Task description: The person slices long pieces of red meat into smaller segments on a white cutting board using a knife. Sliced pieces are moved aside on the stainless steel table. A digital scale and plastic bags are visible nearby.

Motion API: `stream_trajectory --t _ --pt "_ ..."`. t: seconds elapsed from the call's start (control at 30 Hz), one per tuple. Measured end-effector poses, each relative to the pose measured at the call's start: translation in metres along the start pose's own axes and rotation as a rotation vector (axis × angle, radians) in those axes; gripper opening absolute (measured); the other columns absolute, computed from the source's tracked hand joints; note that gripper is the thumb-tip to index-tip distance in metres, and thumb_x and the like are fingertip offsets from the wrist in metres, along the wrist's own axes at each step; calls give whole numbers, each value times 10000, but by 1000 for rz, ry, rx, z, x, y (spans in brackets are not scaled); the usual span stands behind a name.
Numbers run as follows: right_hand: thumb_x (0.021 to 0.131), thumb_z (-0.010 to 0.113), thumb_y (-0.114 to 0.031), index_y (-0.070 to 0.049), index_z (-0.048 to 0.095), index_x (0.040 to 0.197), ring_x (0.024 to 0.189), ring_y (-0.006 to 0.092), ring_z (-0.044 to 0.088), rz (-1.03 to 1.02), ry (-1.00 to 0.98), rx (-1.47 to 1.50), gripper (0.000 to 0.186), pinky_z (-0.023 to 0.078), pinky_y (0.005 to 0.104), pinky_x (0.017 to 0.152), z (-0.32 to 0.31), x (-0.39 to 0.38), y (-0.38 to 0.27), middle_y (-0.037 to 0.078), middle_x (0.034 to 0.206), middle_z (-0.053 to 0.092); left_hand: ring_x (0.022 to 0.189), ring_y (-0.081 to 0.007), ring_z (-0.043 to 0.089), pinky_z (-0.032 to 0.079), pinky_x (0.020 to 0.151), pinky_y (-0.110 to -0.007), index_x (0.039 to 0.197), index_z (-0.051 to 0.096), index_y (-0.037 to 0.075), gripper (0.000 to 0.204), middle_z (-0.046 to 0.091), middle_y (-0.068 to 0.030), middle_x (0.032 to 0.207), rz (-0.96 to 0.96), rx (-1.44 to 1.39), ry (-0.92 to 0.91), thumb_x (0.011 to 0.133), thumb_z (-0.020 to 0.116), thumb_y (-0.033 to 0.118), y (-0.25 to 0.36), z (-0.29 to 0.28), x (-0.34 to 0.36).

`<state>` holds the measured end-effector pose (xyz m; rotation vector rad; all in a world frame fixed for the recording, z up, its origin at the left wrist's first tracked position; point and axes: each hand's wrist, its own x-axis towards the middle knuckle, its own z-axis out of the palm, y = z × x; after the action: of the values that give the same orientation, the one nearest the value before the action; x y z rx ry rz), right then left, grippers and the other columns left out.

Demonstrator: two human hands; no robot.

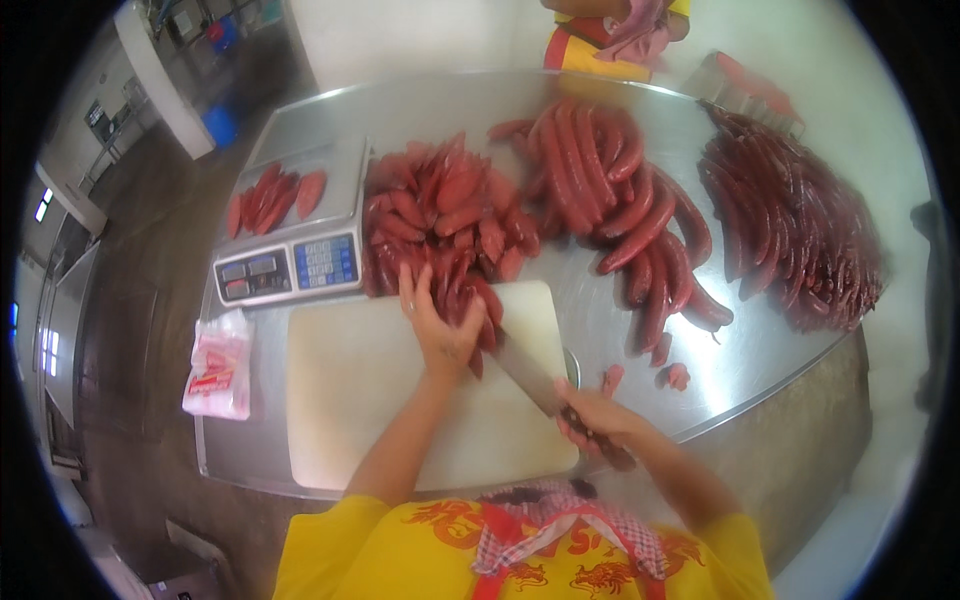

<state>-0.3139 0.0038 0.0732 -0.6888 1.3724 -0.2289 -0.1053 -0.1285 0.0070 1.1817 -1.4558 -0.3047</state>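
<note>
My left hand (440, 325) curls around dark red sausage pieces (462, 285) at the far edge of the white cutting board (350, 400), thumb and fingers on either side of them. In my right hand (597, 418) is the dark handle of a large knife (530, 372). Its blade slants across the right side of the board, with the tip close to the pieces by my left hand. Just beyond the board lies a heap of cut sausage pieces (440, 195), touching those under my left hand.
Left of the heap, a scale (290, 268) carries several sausage pieces (268, 200). A plastic-wrapped packet (220, 365) lies nearby. Whole sausages (580, 165) and a darker sausage pile (790, 220) cover the metal table's (400, 115) right side. Scraps (675, 377) lie near my right hand. Another person (610, 40) stands beyond.
</note>
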Motion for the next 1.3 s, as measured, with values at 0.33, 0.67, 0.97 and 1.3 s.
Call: stream_trajectory --t 0.33,0.67,0.97,1.3 --pt "925 393 -675 0 529 736 374 159 456 -221 419 -25 714 352 297 353 -43 19 -79 57 529 477 1405 -539 101 117 1143 -587 1479 246 -32 866 147 -343 1522 -53 334 -167 890 589 503 -70 82 144" --pt "971 360 -617 -9 550 755 404 146 465 -303 628 175 673 366 292 388 -45 -34 24 60 547 505 1401 -522 133 108 1111 -645 1410 350 -25 740 228 -298 1508 -25 684 -238 874 576 432 -66 143 182" --pt "979 337 -614 -6 557 796 445 131 487 -247 725 272 672 401 278 436 -34 -51 45 42 570 511 833 -272 682 516 779 -352 836 706 -50 373 701 -205 903 -565 -58 -489 608 780 237 -15 276 137" --pt "973 350 -627 4 560 811 453 122 482 -406 739 433 685 393 264 437 -10 -68 76 45 579 519 682 -221 621 477 588 -326 918 622 -37 323 641 -150 796 -499 -435 -885 620 639 87 16 102 144"
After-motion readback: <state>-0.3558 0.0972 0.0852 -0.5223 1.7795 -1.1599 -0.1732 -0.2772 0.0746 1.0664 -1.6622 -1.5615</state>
